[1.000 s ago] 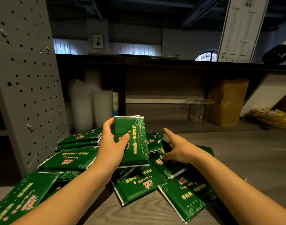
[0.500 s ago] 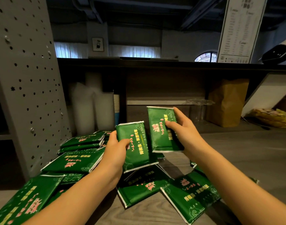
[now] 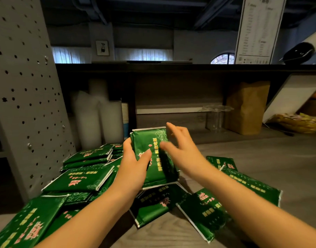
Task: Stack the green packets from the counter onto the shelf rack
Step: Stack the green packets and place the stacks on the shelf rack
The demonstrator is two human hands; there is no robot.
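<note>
Nearest, loose green packets [image 3: 205,210] lie scattered and overlapping on the counter [image 3: 261,158], with the thickest heap [image 3: 78,179] at the near left. Several rest partly on their neighbours, so lifting one could drag another along. Above the middle of them the left hand [image 3: 134,169] has its grip closed round a small bundle of packets [image 3: 156,167], thumb across the front and fingers behind. It holds the bundle upright, probably so more can be laid against its face and the edges squared. The right hand [image 3: 182,149] is open, fingers spread and blurred, at the bundle's right edge; whether it touches I cannot tell. To the right the counter's wood shows beyond the packets, which looks the roomier side for swinging the bundle. At the left a perforated grey panel [image 3: 22,97] rises just beside the heap, likely the rack's side, and crowds that way. Farther back stand white cup sleeves [image 3: 92,119], a clear cup [image 3: 214,119] and a brown paper bag [image 3: 246,108] under a dark ledge
</note>
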